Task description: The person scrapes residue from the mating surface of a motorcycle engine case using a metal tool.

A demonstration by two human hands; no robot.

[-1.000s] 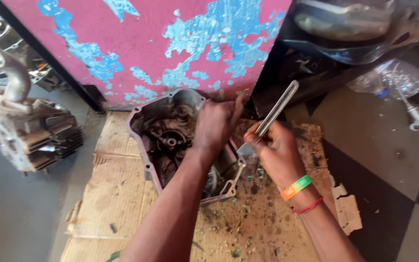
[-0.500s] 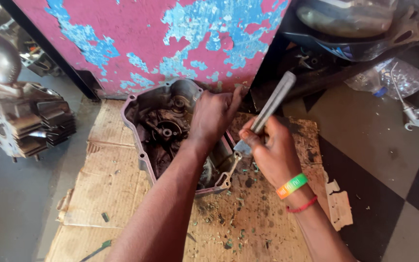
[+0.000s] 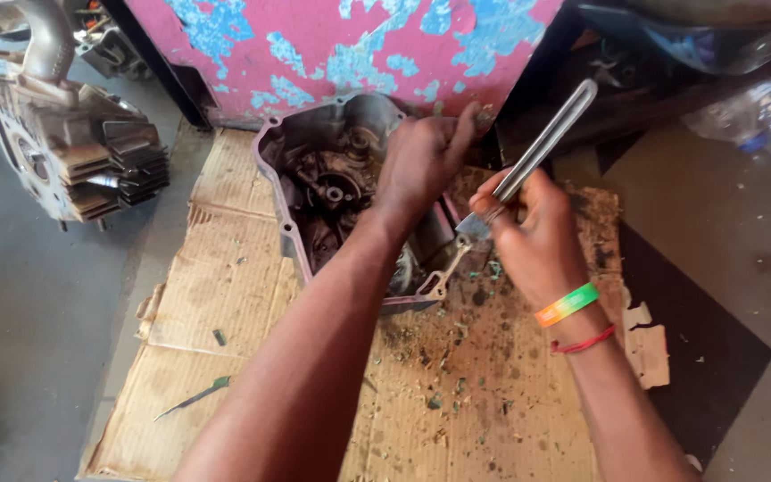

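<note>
On cardboard [image 3: 225, 295]: L hand [image 3: 421, 161] grip clamped on engine cover [image 3: 332, 178]; R hand [image 3: 537, 241] grip clamped on scraper [image 3: 537, 152], axis up-right.

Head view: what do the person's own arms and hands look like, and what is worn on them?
Both forearms are bare, no sleeves or gloves in view. The left hand wears nothing. The right hand has two wristbands: a flat green and orange band and, just behind it, a thin red cord bracelet.

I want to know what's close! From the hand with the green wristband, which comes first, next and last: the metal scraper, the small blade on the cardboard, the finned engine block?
1. Metal scraper: gripped in the right hand.
2. Small blade: lower left, on the cardboard.
3. Finned engine block: far left, on the floor.
</note>
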